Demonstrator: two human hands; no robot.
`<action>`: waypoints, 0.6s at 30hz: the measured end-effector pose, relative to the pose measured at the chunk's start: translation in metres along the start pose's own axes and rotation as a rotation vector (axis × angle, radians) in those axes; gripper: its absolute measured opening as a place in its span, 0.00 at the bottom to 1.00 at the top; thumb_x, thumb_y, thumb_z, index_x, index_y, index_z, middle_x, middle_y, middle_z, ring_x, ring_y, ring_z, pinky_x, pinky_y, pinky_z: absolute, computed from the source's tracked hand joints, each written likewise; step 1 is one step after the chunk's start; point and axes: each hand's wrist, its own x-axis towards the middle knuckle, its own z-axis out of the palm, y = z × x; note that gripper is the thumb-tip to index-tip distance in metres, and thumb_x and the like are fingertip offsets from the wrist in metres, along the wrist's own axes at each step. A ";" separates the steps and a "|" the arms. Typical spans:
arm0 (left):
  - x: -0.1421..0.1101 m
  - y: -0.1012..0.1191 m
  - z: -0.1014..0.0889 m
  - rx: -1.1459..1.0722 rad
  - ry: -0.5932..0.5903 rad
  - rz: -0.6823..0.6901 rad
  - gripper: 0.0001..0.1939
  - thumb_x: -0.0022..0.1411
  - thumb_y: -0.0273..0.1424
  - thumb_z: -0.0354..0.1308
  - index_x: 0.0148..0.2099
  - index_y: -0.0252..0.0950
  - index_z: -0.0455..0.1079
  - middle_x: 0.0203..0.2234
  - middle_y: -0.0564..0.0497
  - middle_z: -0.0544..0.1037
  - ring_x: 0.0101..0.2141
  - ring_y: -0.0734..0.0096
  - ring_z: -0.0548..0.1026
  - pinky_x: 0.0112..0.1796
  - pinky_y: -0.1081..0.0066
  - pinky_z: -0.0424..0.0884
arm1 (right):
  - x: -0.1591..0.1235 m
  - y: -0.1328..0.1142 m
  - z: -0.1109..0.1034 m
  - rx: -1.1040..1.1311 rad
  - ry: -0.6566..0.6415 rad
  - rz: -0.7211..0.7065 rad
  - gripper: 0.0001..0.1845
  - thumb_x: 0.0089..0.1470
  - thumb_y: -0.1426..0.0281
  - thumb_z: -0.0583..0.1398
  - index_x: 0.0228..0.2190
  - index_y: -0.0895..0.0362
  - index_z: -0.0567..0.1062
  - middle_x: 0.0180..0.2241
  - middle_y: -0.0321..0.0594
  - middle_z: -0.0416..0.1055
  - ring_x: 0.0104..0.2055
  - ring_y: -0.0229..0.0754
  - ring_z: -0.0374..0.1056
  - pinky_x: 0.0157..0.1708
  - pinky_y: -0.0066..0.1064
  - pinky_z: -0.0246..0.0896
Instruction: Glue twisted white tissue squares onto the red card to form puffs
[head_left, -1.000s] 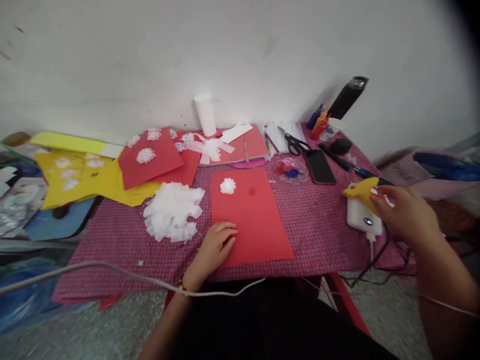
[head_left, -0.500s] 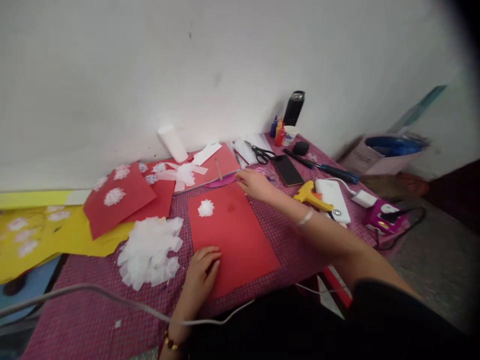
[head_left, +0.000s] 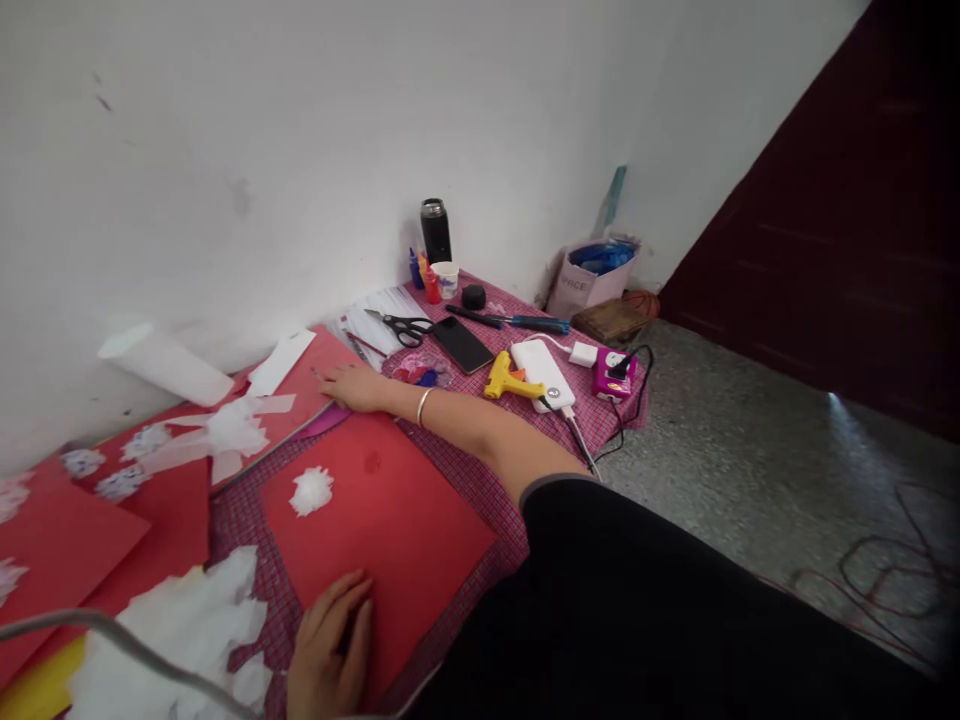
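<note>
A red paper sheet lies on the checked cloth, with a ruffled white paper flower and a wet-looking spot near its far edge. My left hand rests flat on the sheet's near left part, fingers extended and holding nothing. Beyond the sheet, my right hand reaches over the edge of another red paper. Its fingers close on a thin stick, of which only the tip shows. Left of the sheet is a pile of white tissue pieces.
Black scissors, a phone, a yellow glue gun and a white power bank lie right of my right hand. A black flask and paint bottles stand behind. A pale cable crosses the lower left.
The view has swung right. My right hand has moved from beside the stick onto it, its fingers closing there. My left hand stays on the red sheet.
</note>
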 end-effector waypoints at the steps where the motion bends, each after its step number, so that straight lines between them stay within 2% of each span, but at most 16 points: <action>1: 0.000 -0.001 0.000 -0.002 0.002 -0.006 0.12 0.61 0.35 0.54 0.46 0.48 0.74 0.45 0.50 0.79 0.44 0.54 0.78 0.45 0.51 0.77 | -0.001 0.000 -0.001 0.021 0.029 0.037 0.09 0.60 0.79 0.52 0.42 0.65 0.70 0.61 0.62 0.57 0.58 0.55 0.60 0.57 0.50 0.51; 3: 0.002 -0.002 0.000 0.003 -0.002 -0.009 0.12 0.61 0.35 0.55 0.47 0.49 0.74 0.44 0.51 0.79 0.44 0.55 0.78 0.44 0.51 0.78 | -0.002 -0.003 -0.008 0.153 0.154 0.146 0.07 0.60 0.77 0.55 0.40 0.63 0.71 0.58 0.54 0.64 0.55 0.51 0.63 0.56 0.45 0.54; 5: 0.006 0.001 -0.001 0.007 0.008 0.006 0.12 0.60 0.36 0.57 0.46 0.52 0.74 0.42 0.52 0.80 0.42 0.54 0.79 0.41 0.52 0.79 | -0.005 -0.011 -0.019 0.415 0.352 0.235 0.05 0.61 0.74 0.57 0.39 0.60 0.72 0.46 0.44 0.74 0.48 0.45 0.68 0.52 0.39 0.59; 6: 0.007 0.007 -0.002 0.005 0.023 0.000 0.12 0.59 0.36 0.57 0.45 0.52 0.74 0.42 0.51 0.80 0.41 0.53 0.79 0.41 0.52 0.79 | -0.008 -0.018 -0.025 0.594 0.504 0.318 0.03 0.60 0.72 0.58 0.37 0.59 0.72 0.38 0.39 0.75 0.42 0.42 0.69 0.49 0.36 0.61; 7: 0.008 0.015 -0.004 -0.013 0.045 0.001 0.11 0.59 0.36 0.56 0.44 0.51 0.75 0.40 0.50 0.81 0.40 0.53 0.79 0.41 0.51 0.78 | -0.011 -0.025 -0.030 0.665 0.570 0.339 0.06 0.62 0.70 0.56 0.37 0.58 0.71 0.35 0.37 0.74 0.40 0.40 0.69 0.47 0.34 0.62; 9: 0.008 0.035 -0.007 -0.044 0.047 -0.057 0.09 0.61 0.33 0.56 0.41 0.44 0.76 0.39 0.45 0.81 0.40 0.54 0.79 0.42 0.51 0.77 | -0.020 -0.038 -0.036 0.799 0.613 0.333 0.12 0.66 0.66 0.49 0.36 0.57 0.70 0.31 0.36 0.71 0.38 0.38 0.69 0.46 0.32 0.61; 11: 0.009 0.051 -0.010 -0.020 0.048 -0.153 0.09 0.63 0.31 0.54 0.41 0.41 0.76 0.40 0.46 0.80 0.43 0.59 0.78 0.45 0.57 0.75 | -0.029 -0.042 -0.036 0.983 0.659 0.350 0.17 0.67 0.62 0.45 0.35 0.55 0.68 0.28 0.34 0.67 0.34 0.37 0.68 0.42 0.31 0.63; 12: 0.010 0.057 -0.012 -0.034 0.025 -0.180 0.09 0.63 0.30 0.54 0.41 0.39 0.76 0.41 0.45 0.80 0.44 0.60 0.77 0.47 0.57 0.74 | -0.034 -0.041 -0.034 1.207 0.779 0.430 0.15 0.65 0.59 0.49 0.33 0.54 0.67 0.25 0.32 0.65 0.29 0.36 0.66 0.38 0.30 0.63; 13: 0.010 0.061 -0.014 -0.041 0.007 -0.201 0.10 0.64 0.29 0.53 0.43 0.38 0.75 0.44 0.44 0.79 0.47 0.61 0.76 0.49 0.57 0.72 | -0.040 -0.040 -0.030 1.425 0.825 0.490 0.13 0.62 0.58 0.54 0.31 0.53 0.65 0.23 0.29 0.62 0.26 0.34 0.64 0.35 0.28 0.64; 15: 0.005 0.066 -0.021 -0.031 -0.063 -0.229 0.11 0.64 0.28 0.54 0.46 0.38 0.74 0.47 0.44 0.78 0.50 0.62 0.73 0.52 0.58 0.69 | -0.056 -0.040 -0.023 1.719 0.739 0.564 0.14 0.59 0.60 0.58 0.27 0.53 0.63 0.18 0.27 0.57 0.21 0.32 0.60 0.31 0.26 0.64; 18: -0.008 0.067 -0.039 0.054 -0.078 -0.303 0.11 0.65 0.28 0.53 0.48 0.38 0.73 0.44 0.45 0.78 0.46 0.62 0.75 0.49 0.60 0.70 | -0.083 -0.055 -0.013 1.927 0.507 0.614 0.11 0.60 0.63 0.57 0.28 0.54 0.68 0.16 0.26 0.57 0.19 0.32 0.59 0.27 0.25 0.63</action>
